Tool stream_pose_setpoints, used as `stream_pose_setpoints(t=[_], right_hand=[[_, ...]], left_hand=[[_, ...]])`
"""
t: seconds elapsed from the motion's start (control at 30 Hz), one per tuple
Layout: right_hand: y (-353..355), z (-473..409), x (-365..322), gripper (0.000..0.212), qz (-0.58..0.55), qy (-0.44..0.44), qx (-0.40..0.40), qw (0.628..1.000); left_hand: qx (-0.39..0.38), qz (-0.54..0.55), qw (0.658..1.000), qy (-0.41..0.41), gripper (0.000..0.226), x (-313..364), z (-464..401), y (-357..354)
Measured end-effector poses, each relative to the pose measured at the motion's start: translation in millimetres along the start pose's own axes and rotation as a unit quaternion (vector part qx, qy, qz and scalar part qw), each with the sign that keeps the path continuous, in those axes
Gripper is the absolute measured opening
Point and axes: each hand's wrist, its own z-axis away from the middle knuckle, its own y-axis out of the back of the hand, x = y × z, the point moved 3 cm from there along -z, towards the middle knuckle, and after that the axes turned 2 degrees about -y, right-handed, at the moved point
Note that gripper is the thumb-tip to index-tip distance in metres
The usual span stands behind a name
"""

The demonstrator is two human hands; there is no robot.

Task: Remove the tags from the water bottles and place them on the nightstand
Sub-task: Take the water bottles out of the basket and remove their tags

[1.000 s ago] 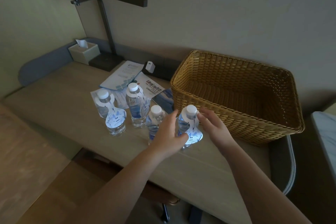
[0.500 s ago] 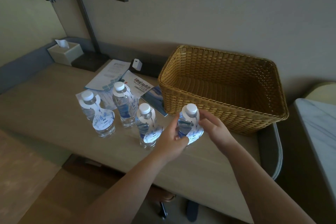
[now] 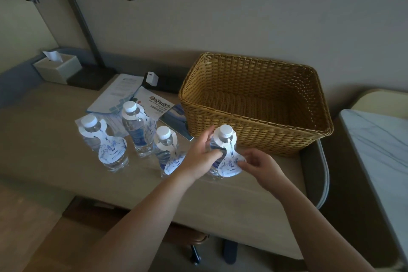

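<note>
Several small water bottles with white caps stand on a beige desk [image 3: 55, 139], each with a white and blue paper tag hung round its neck. The rightmost bottle [image 3: 224, 133] stands just in front of the basket. My left hand [image 3: 202, 157] wraps round its left side. My right hand [image 3: 259, 164] pinches the lower right edge of its tag [image 3: 230, 162], which still hangs on the neck. Three other bottles stand to the left: one [image 3: 165, 139] close beside my left hand, one [image 3: 136, 126] behind it, one [image 3: 97, 137] furthest left.
An empty wicker basket [image 3: 254, 139] stands behind the bottles on the right. Leaflets [image 3: 123, 93] lie behind the bottles. A tissue box [image 3: 58, 68] and a black desk lamp [image 3: 88, 73] are at the back left. A marble-topped surface [image 3: 379, 152] is at the right edge.
My right hand has dropped from the bottle's neck to the lower edge of the tag. My left hand has closed more round the bottle. The view has shifted slightly to the right.
</note>
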Motion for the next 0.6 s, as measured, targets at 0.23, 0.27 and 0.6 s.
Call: stream_pose_setpoints(t=[0.23,0.27,0.6], right_hand=[[27,24,-29,0.006,-0.072,0.056,-0.03,0.995],[30,27,-36,0.007,-0.081,0.061,-0.034,0.994],[30,27,-79,0.009,-0.123,0.104,-0.007,0.987]], left_hand=[[-0.012,-0.038,0.999,-0.007,0.069,-9,-1,4],[-0.011,-0.043,0.999,-0.013,0.07,-10,-2,3],[0.063,-0.156,0.982,-0.09,0.064,-9,-8,-3]])
